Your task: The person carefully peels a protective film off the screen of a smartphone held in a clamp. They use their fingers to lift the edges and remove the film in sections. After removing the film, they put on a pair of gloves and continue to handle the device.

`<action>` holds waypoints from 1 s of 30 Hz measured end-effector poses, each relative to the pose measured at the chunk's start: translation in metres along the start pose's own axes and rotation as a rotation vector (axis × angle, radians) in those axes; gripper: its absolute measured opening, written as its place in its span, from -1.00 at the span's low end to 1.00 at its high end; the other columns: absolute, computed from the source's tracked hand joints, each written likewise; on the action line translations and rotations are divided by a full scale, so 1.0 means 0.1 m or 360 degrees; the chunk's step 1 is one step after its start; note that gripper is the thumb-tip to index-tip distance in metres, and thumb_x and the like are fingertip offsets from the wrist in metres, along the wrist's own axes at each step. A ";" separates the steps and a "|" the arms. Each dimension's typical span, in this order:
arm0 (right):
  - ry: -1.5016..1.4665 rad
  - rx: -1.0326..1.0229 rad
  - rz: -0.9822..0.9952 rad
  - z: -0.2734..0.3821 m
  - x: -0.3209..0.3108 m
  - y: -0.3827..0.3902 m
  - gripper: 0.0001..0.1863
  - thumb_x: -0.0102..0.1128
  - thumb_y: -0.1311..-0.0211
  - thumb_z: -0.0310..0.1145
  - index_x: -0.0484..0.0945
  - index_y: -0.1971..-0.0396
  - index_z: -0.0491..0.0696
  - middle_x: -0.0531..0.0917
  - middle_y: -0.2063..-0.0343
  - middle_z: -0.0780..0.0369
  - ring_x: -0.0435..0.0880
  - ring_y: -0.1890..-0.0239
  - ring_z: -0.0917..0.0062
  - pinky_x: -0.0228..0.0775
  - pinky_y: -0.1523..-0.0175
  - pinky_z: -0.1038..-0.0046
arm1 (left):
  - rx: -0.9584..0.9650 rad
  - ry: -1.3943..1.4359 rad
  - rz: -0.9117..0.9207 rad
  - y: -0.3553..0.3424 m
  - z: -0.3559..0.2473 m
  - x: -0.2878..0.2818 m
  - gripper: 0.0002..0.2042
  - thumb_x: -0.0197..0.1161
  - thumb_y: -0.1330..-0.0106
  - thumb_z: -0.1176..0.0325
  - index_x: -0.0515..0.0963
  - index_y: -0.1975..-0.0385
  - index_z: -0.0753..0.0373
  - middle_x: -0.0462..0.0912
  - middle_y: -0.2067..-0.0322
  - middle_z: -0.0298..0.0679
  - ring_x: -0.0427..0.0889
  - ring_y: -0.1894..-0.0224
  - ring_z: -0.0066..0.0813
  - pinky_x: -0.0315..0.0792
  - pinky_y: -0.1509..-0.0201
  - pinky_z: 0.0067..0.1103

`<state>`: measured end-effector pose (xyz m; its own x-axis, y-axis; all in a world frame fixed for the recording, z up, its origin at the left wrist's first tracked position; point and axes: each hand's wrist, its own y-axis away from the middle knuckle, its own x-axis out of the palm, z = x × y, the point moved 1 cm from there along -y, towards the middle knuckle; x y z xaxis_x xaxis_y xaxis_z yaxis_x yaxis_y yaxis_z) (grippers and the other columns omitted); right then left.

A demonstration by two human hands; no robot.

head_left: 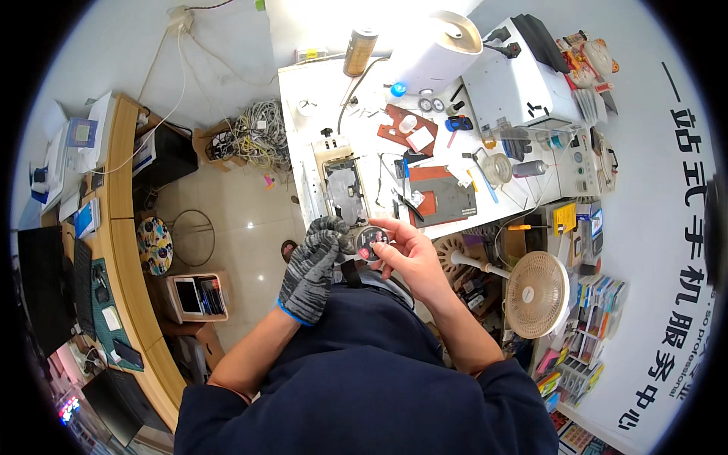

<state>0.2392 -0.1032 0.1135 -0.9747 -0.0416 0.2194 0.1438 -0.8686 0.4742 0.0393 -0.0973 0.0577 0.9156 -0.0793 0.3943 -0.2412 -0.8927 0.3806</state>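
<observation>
My right hand [406, 254], bare, grips a small round disc-shaped container [371, 243] with a dark and pink label. Fingers and thumb close around its right side, in front of my waist. Touching or nearly touching its left side is my left hand [315, 262], in a grey striped knitted glove with a blue cuff. Its fingers are curled together; what they pinch, if anything, is too small to tell. Just beyond both hands, an opened tablet-like device [346, 189] with a grey inner face lies at the bench's near left edge.
On the white bench [315, 129] are a red-brown mat [455, 199], a blue pen-like tool [406, 177], black-handled pliers [410, 206] and a grey bottle [529, 168]. A white machine [516, 83] stands far right. A beige fan [537, 294] is near my right elbow.
</observation>
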 end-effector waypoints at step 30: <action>0.0041 -0.0586 -0.0278 -0.36 0.33 0.01 -0.53 0.10 -0.28 -0.72 0.53 -0.21 -0.24 0.55 -0.18 0.10 0.69 0.00 0.52 0.57 -0.02 0.55 | -0.0146 -0.0236 -0.0076 -0.06 -0.32 -0.05 -0.72 0.09 -0.56 0.30 0.66 -0.03 0.30 0.57 0.49 -0.37 0.51 0.49 -0.66 0.48 0.35 -0.63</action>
<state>0.2015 -0.1235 0.0904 -0.9837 0.1142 0.1391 -0.0908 -0.9822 0.1643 0.0258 -0.0769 0.0803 0.9625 -0.1083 0.2487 -0.2184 -0.8533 0.4735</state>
